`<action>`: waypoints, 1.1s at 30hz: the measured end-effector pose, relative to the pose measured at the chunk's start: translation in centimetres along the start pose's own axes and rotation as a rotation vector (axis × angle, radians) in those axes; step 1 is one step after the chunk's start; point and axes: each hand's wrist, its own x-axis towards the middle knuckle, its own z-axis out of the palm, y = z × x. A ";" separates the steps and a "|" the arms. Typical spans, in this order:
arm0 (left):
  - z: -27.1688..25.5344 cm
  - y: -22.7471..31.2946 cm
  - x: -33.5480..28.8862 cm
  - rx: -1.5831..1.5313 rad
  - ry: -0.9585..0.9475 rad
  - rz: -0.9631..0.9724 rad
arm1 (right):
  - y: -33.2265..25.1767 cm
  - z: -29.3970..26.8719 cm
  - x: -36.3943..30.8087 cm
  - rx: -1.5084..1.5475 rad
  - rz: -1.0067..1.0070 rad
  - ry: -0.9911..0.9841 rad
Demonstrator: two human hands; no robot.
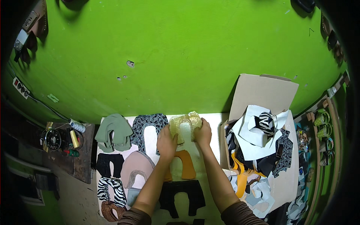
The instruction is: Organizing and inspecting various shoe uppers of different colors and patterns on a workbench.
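At the far middle of the white table (pixel 217 148), a stack of glittery gold U-shaped pieces (pixel 194 120) lies between my two hands. My left hand (pixel 167 142) has its fingers curled against the stack's left side. Along the right edge, my right hand (pixel 203 132) grips with thumb and fingers. Just nearer, orange U-shaped pieces (pixel 187 165) lie partly behind my left wrist. Between my forearms is a black U-shaped piece (pixel 193 193). Black-and-grey patterned U-shaped pieces (pixel 138 129) are left of my left hand.
Green (pixel 118 125), pink (pixel 131 163), black (pixel 105 163), zebra-striped (pixel 119 189) and brown (pixel 108 210) cut pieces cover the table's left side. An opened cardboard box (pixel 264 90) overflows with scraps at right. A dark bench (pixel 80 161) holds thread spools (pixel 77 126); green sandals (pixel 323 131) hang on a rack.
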 end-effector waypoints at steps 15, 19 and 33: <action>4.7 -4.1 1.9 0.647 -0.072 0.480 | 3.6 4.0 -0.5 -0.559 -0.472 -0.005; 3.7 -3.5 1.7 0.701 -0.060 0.471 | 2.0 3.1 -1.9 -0.474 -0.482 -0.021; -5.4 1.6 -20.3 0.255 -0.265 0.423 | 5.6 -7.8 -22.8 0.194 -0.500 -0.291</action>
